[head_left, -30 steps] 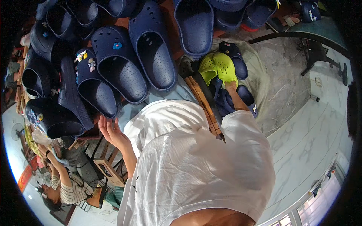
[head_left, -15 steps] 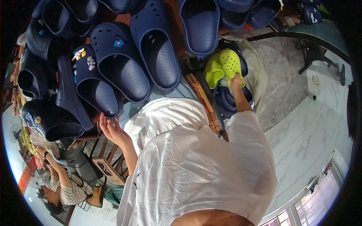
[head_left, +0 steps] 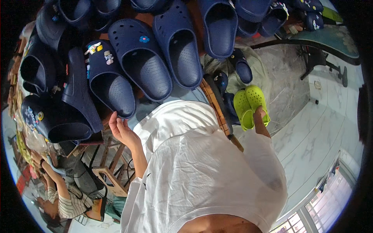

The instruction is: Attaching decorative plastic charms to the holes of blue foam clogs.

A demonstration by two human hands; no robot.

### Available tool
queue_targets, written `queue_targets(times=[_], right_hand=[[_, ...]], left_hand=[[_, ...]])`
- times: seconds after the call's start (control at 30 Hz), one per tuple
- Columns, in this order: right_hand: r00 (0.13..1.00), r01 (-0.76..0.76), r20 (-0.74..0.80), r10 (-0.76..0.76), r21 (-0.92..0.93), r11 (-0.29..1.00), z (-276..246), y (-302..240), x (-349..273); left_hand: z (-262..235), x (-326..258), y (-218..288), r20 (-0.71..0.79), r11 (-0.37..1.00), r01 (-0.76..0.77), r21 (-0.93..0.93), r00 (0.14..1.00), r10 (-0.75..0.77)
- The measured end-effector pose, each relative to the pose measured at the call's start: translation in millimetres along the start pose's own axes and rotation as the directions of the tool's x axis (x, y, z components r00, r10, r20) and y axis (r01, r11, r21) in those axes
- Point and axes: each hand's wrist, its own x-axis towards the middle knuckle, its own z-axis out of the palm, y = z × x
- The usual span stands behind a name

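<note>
My right hand (head_left: 261,119) holds a pair of small lime-green clogs (head_left: 249,105) by their heels, beside a heap of small navy clogs (head_left: 237,70) on clear plastic on the floor. My left hand (head_left: 121,129) is open, its fingertips touching the heel of a navy clog with small charms (head_left: 105,83) on the table. Large navy clogs (head_left: 149,64) lie side by side above it. My white shirt fills the lower middle.
Many navy clogs cover the wooden table (head_left: 215,106). A seated person in a striped top (head_left: 64,194) is at lower left beside a wooden stool (head_left: 110,174). A chair base (head_left: 320,62) and green tabletop (head_left: 330,37) stand on the marble floor at right.
My right hand has carried the green clogs down and to the right, away from the heap of small navy clogs. My left hand has stayed at the charm clog's heel.
</note>
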Motion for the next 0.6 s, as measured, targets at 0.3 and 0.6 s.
queue_targets(times=[0.3,0.6], right_hand=[[0.326,0.81,0.508,-0.797,0.284,0.513,140.1,61.9,88.1],[0.558,0.82,0.686,-0.467,-0.368,0.439,156.2,122.1,-64.8]], left_hand=[[-17.7,-3.5,-9.6,-0.1,0.993,0.072,-0.089,0.992,-0.081],[-0.6,-3.7,8.1,0.017,0.985,-0.035,0.167,0.999,0.033]])
